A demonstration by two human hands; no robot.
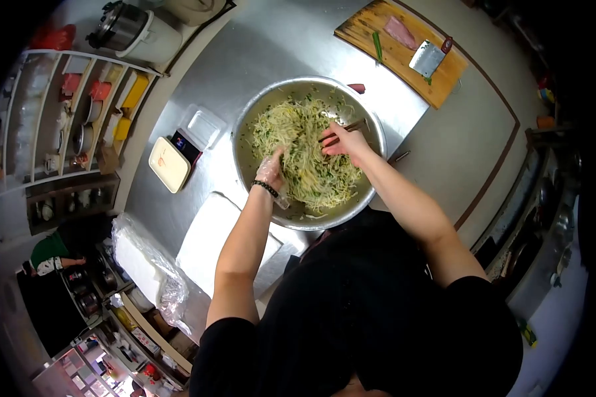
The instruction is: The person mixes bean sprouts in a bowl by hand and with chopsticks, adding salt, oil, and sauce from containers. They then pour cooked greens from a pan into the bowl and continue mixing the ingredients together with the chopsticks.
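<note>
A large steel mixing bowl (244, 106) holds pale shredded vegetables (304, 149) mixed with chopped green bits. My left hand (270, 173), in a clear plastic glove with a dark bead bracelet at the wrist, reaches into the left side of the bowl. Its fingertips are partly buried in the shreds, so I cannot see whether they grip any. On the right side of the bowl, my bare right hand (346, 144) is closed around dark chopsticks (357, 125). The chopsticks' lower ends are among the shreds.
A wooden cutting board (444, 86) bears a cleaver (428, 59), a piece of meat (400, 32) and green stalks (377, 46). Left of the bowl are a cream tray (169, 165) and a clear plastic box (204, 127). White sheets (208, 235) lie nearer me; a person (53, 255) stands far left.
</note>
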